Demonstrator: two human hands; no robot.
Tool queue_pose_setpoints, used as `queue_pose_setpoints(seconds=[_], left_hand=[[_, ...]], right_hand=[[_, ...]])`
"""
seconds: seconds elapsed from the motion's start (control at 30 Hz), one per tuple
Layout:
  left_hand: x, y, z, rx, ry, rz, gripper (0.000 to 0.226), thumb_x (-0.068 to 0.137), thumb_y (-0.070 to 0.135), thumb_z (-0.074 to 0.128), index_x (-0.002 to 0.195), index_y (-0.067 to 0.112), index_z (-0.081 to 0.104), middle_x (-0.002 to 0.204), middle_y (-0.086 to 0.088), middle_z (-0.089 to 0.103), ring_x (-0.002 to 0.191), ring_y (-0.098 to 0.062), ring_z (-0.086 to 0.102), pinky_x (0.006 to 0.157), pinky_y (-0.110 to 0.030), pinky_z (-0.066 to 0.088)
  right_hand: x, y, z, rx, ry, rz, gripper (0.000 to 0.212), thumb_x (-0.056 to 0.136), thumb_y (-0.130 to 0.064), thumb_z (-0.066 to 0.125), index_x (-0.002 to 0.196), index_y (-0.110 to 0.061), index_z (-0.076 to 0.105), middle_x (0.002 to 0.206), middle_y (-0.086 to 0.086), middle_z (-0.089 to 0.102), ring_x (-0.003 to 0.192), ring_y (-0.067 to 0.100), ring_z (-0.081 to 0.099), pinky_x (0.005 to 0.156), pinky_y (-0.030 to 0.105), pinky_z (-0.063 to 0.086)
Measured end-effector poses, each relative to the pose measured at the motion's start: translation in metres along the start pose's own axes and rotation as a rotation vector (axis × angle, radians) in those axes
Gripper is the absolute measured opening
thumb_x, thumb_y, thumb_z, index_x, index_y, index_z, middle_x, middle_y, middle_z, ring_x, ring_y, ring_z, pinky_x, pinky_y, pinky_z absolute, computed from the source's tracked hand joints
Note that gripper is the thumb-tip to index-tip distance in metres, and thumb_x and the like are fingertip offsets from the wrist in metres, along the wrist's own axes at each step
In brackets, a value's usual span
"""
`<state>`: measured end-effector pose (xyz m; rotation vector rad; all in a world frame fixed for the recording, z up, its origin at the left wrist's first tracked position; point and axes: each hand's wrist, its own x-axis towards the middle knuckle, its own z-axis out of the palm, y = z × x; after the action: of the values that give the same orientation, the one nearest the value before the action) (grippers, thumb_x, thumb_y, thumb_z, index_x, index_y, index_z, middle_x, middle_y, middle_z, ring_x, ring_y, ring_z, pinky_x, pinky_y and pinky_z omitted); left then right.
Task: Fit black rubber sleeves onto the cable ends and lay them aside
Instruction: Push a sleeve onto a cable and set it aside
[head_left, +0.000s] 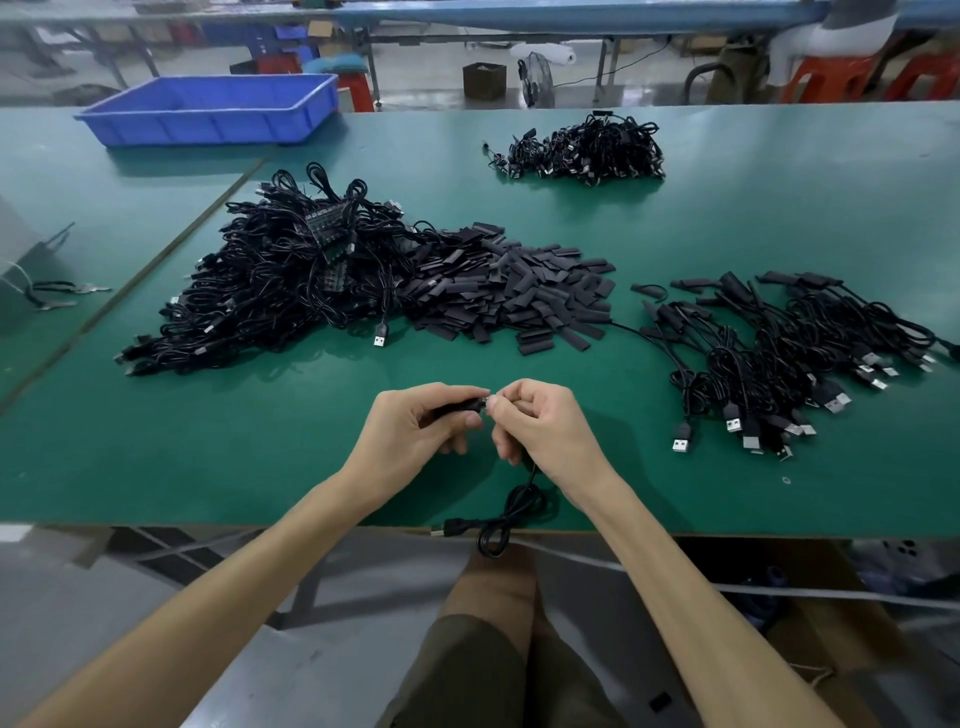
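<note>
While left hand (415, 423) grips the sleeve (453, 410), right hand (543, 423) pinches the cable (521, 501).

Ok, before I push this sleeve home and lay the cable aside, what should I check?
1. Left hand grips the sleeve: ok.
2. Right hand pinches the cable end: ok.
3. Sleeve lined up with the end: cannot tell, the hands hide it.
4. Cable clear of the table edge: not ok, its loop hangs over.
5. Room beside the done pile on the right: ok.
</note>
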<state>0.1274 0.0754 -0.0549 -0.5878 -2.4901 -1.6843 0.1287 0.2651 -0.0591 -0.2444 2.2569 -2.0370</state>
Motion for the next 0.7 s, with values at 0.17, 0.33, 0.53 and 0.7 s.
queue_pose_setpoints(seconds=[0.17, 0.33, 0.53, 0.7], left_hand=[[0.0004, -0.0044, 0.0021, 0.091, -0.018, 0.084, 0.026, 0.093, 0.007, 0.071, 0.114, 0.021, 0.076, 0.081, 0.005, 0.072, 0.063, -0.016, 0.066, 0.065, -0.019, 0.052], [0.0020, -0.0074, 0.0013, 0.089, -0.005, 0.056, 0.026, 0.094, 0.006, 0.070, 0.112, 0.024, 0.077, 0.080, 0.002, 0.072, 0.061, -0.018, 0.065, 0.063, -0.023, 0.053], [0.0034, -0.0015, -0.0028, -0.080, -0.032, -0.041, 0.021, 0.095, 0.009, 0.069, 0.111, 0.020, 0.076, 0.068, -0.002, 0.071, 0.056, -0.014, 0.062, 0.057, -0.024, 0.052], [0.0017, 0.0001, -0.0037, -0.112, -0.041, -0.064, 0.022, 0.094, 0.010, 0.069, 0.115, 0.013, 0.075, 0.065, 0.000, 0.070, 0.056, -0.014, 0.061, 0.056, -0.024, 0.051]], right_hand=[[-0.0006, -0.0004, 0.0005, -0.023, -0.023, -0.013, 0.021, 0.103, -0.014, 0.061, 0.085, -0.002, 0.064, 0.057, 0.006, 0.066, 0.050, 0.019, 0.054, 0.054, 0.028, 0.047], [-0.0006, 0.0020, -0.0005, 0.012, -0.028, -0.035, 0.019, 0.101, -0.016, 0.065, 0.089, -0.002, 0.068, 0.060, 0.008, 0.069, 0.052, 0.019, 0.057, 0.055, 0.027, 0.050], [0.0005, 0.0031, -0.0003, 0.079, 0.027, -0.065, 0.020, 0.103, -0.022, 0.064, 0.092, -0.007, 0.071, 0.073, 0.010, 0.076, 0.055, 0.017, 0.061, 0.058, 0.021, 0.049], [0.0001, 0.0054, -0.0015, 0.090, 0.045, -0.071, 0.013, 0.101, -0.016, 0.066, 0.094, -0.005, 0.068, 0.077, 0.009, 0.077, 0.055, 0.015, 0.062, 0.057, 0.017, 0.047]])
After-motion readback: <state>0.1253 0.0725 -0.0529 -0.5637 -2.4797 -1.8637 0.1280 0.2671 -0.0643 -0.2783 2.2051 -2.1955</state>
